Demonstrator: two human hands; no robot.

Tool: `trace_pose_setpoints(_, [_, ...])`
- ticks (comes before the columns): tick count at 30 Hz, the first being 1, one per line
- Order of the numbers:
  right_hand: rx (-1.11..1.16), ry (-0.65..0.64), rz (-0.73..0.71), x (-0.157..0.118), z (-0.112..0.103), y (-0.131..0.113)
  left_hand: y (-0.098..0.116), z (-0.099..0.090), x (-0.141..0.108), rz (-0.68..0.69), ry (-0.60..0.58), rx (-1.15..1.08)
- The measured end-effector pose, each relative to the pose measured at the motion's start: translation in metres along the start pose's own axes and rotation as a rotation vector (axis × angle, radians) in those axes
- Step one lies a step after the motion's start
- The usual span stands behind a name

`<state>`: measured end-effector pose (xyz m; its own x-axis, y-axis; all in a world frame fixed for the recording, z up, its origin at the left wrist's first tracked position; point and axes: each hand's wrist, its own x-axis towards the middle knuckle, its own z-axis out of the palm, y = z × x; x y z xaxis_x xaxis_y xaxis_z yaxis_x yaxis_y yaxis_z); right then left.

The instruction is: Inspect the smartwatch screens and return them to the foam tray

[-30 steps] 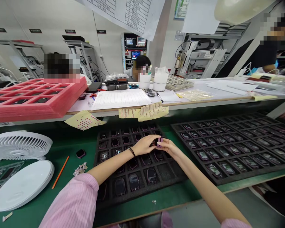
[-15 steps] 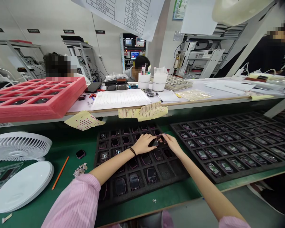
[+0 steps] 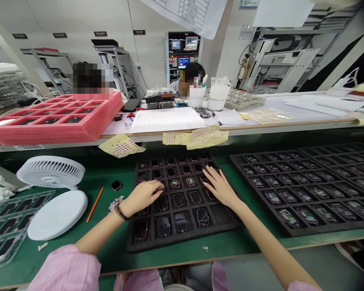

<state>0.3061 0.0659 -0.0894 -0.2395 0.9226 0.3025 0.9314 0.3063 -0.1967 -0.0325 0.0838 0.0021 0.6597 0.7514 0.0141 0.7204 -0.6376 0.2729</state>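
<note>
As our hands reach over the black foam tray [image 3: 220, 214] of smartwatches, our left hand [image 3: 142, 197] curls with its fingertips [image 3: 157, 185] on a smartwatch [image 3: 161, 186], though we cannot tell whether it grips it. Our right hand [image 3: 220, 188] lies open, fingers spread over the tray's far right cells, near a second loaded foam tray [image 3: 291, 232].
</note>
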Motion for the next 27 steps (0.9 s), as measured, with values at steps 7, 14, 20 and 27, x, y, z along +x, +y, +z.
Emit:
trace_pose_setpoints(7, [0.014, -0.222, 0.007, -0.008, 0.017, 0.001, -0.031, 0.005, -0.075, -0.104, -0.111, 0.01])
trace_pose_setpoints(14, [0.088, -0.05, 0.077, -0.044, 0.019, -0.022, -0.022, 0.007, -0.071, -0.111, -0.108, 0.164])
trace_pose_setpoints(20, [0.277, 0.051, 0.116, -0.06, 0.015, -0.028, -0.027, 0.016, -0.064, -0.103, -0.069, 0.153])
trace_pose_setpoints(27, [0.292, 0.068, 0.143, -0.059, 0.014, -0.031, -0.027, 0.004, -0.059, -0.066, 0.031, 0.052])
